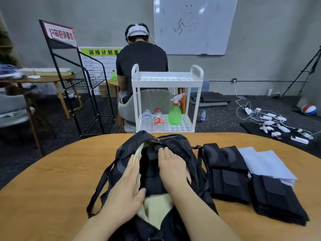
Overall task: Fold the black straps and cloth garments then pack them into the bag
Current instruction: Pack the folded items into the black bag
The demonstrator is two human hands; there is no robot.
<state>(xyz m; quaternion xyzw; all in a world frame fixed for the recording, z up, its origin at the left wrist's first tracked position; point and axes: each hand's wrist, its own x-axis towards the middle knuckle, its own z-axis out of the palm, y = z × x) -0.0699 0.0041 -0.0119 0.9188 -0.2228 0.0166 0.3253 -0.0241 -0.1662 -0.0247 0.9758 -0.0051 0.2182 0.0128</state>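
black bag (175, 143) lies open mid-desk, near the front edge, long axis running away from the person, zipper mouth spread, cream lining showing. inside it a dark folded piece (152, 173), padded-looking, sits lengthwise along the same axis. right hand (171, 164) lies flat on that piece's right side, fingers (164, 152) straight and together, pressing down, gripping nothing. left hand (128, 186) rests on the bag's left lip over the lining, fingers straight, thumb splayed toward the opening, holding nothing i can make out. judgement: packing step, flattening one piece in.

next items lie to the right, so the right hand is nearer: a stack of folded black straps (227, 178) just beside the bag, a second black stack (278, 200) toward the desk's right front edge, both matte woven fabric with flap patches, squared edges. pale folded cloth (267, 164) behind them, thin, smooth. bag is soft, slack nylon, carry straps drooping onto the wooden desk (52, 180).
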